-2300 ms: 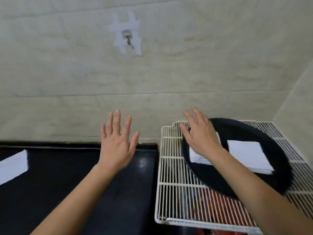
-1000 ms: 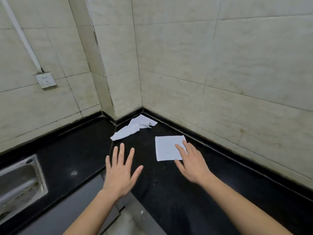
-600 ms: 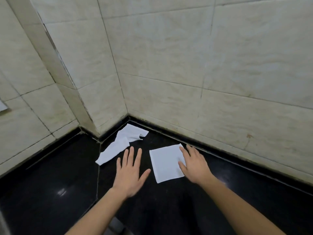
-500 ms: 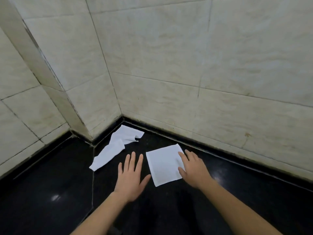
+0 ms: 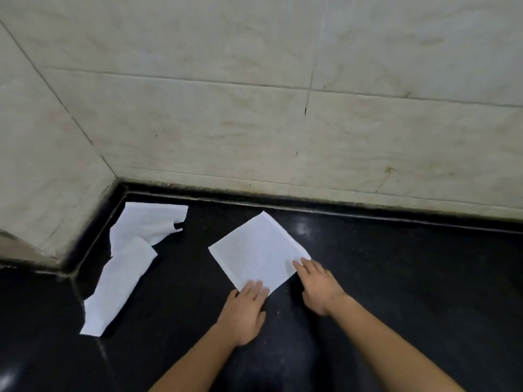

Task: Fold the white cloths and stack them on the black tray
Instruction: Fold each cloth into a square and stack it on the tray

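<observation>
Two white cloths lie on the black countertop [image 5: 410, 278], and both bare hands work on one of them. The square cloth [image 5: 259, 250] lies flat, turned like a diamond. The left hand [image 5: 244, 312] rests its fingertips on that cloth's near corner, fingers straight and close together. The right hand [image 5: 318, 287] touches its right-hand corner, fingers stretched out and slightly apart. Neither hand curls round or pinches the fabric. The hands probably sit on two neighbouring corners to pin and square the cloth (or to get under its edge) before a fold; that fold looks not yet begun.

Left of the square cloth, well apart from it, the second cloth [image 5: 127, 264] lies rumpled in a long strip, untouched and probably waiting its turn. Behind the square cloth rises the tiled wall [image 5: 254, 123]. The black tray is not in view, so how many cloths it already holds cannot be told.
</observation>
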